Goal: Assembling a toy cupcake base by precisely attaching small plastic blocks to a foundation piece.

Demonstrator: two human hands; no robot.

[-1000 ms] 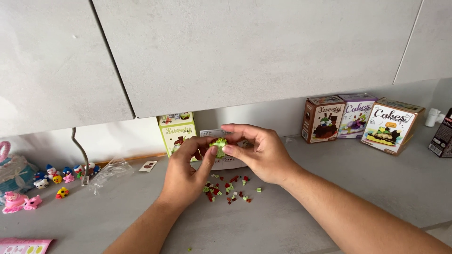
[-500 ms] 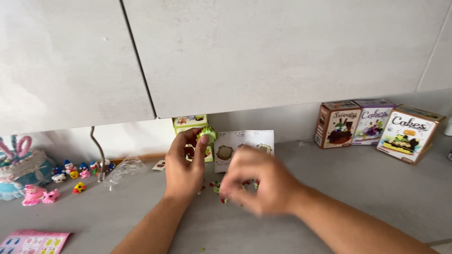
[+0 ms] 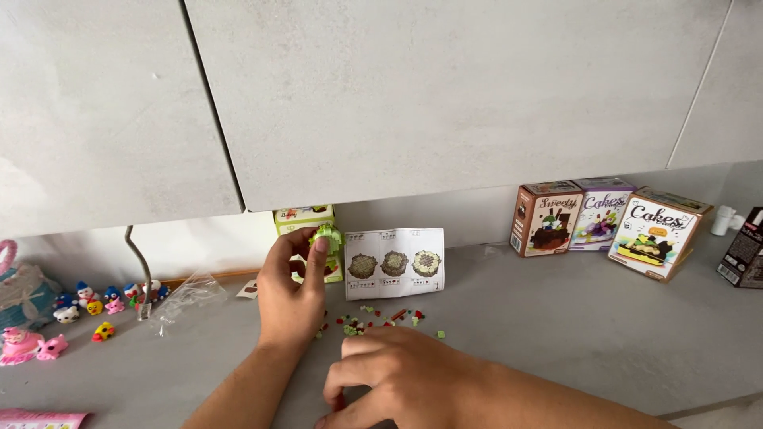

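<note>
Above the loose bricks (image 3: 380,319), left hand (image 3: 292,295) pinches green model (image 3: 326,235) (fingertips).

Only one camera is looking on here, riding on the person's head and facing forward and slightly down toward the wall. It is sitting close over the right hand (image 3: 397,373), which is filling the bottom edge, while the left hand (image 3: 292,295) is showing just beyond it, farther up the grey table (image 3: 556,318). Above both hands, the pale cabinet doors (image 3: 445,87) are taking up the upper half of the view.
</note>
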